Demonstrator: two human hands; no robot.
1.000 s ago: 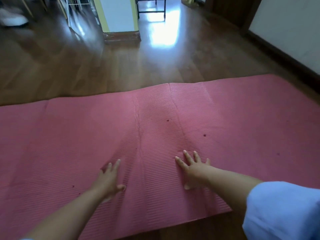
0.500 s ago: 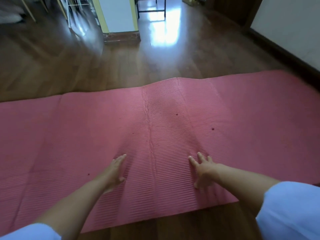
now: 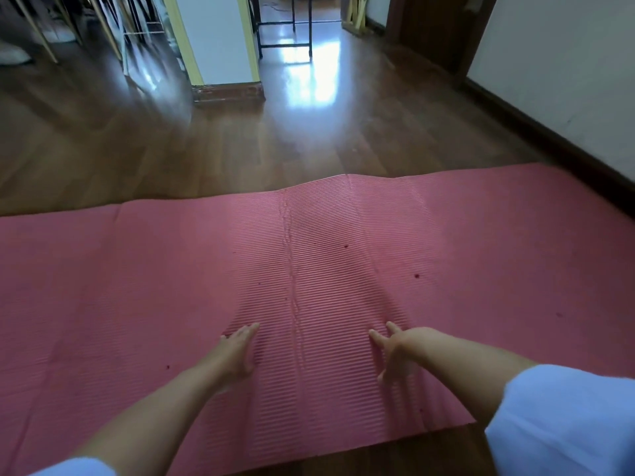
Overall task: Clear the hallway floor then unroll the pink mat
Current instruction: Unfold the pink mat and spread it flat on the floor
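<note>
Both hands lie on the mat with fingers straight, grasping nothing: the left hand (image 3: 237, 352) sits just left of the frame's lower centre, the right hand (image 3: 395, 352) just right of it, its fingers spread and its thumb pointing toward the near edge. They are apart, with a strip of ribbed surface between them. Bare forearms run back to pale blue sleeves (image 3: 556, 420) at the lower corners.

Unrolled, the pink mat (image 3: 137, 286) stretches across the whole width of the frame, from the left edge to the right, on the wooden floor (image 3: 240, 149). Its middle part does not lie flat: a low hump (image 3: 343, 190) rises at the far edge above the hands, and a crease runs from there down between them. A few small dark spots (image 3: 416, 276) dot the surface.

Beyond the mat the dark brown floor shines with a bright reflection at upper centre. A white wall end (image 3: 220, 39) with yellow trim stands at the top of the frame, black metal legs (image 3: 285, 32) just right of it. Pale wooden legs (image 3: 44, 39) lean in the upper left corner. A white wall (image 3: 567, 80) with a dark skirting runs along the right side.
</note>
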